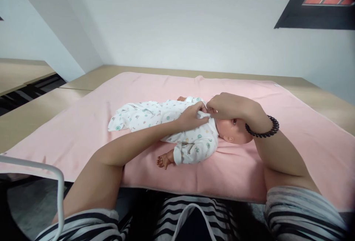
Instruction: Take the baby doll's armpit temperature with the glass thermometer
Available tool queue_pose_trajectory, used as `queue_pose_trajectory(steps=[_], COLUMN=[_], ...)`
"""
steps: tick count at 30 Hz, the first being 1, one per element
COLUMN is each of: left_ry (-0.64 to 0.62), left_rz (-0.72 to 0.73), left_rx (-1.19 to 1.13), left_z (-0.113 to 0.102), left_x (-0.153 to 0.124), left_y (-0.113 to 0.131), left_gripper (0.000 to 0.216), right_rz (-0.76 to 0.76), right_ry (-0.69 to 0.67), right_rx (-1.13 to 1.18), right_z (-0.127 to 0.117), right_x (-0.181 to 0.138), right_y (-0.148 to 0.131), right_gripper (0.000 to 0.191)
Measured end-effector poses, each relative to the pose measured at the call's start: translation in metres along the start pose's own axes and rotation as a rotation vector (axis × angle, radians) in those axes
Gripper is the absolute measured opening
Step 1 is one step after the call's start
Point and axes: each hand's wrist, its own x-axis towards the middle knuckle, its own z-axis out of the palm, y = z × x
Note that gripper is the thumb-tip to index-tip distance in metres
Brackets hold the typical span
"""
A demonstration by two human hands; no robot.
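A baby doll (238,131) lies on its back on a pink blanket (291,122), head to the right. It wears a white patterned sleepsuit (155,117). My left hand (192,117) pinches the suit's fabric at the doll's chest near the collar. My right hand (229,106), with a black bead bracelet (263,130) on its wrist, is closed on the same collar edge just above the doll's face. The two hands nearly touch. One bare doll hand (164,159) sticks out of the near sleeve.
The blanket covers a light wooden table (41,107) that runs to a white wall. A white metal bar (55,181) curves at the lower left. My striped sleeves and torso fill the bottom edge. A dark-framed window sits at the upper right.
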Motion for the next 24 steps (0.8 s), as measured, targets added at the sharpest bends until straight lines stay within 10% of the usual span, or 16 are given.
queue_pose_trajectory(steps=[24], left_ry=[-0.068], left_rz=[-0.031], left_rx=[-0.039], left_z=[-0.0018], left_x=[0.0010], left_y=[-0.0037], left_gripper=[0.024], right_rz=[0.018], right_ry=[-0.046], right_rx=[0.088], right_z=[0.0046], right_x=[0.0020], right_y=[0.0051], right_gripper=[0.024])
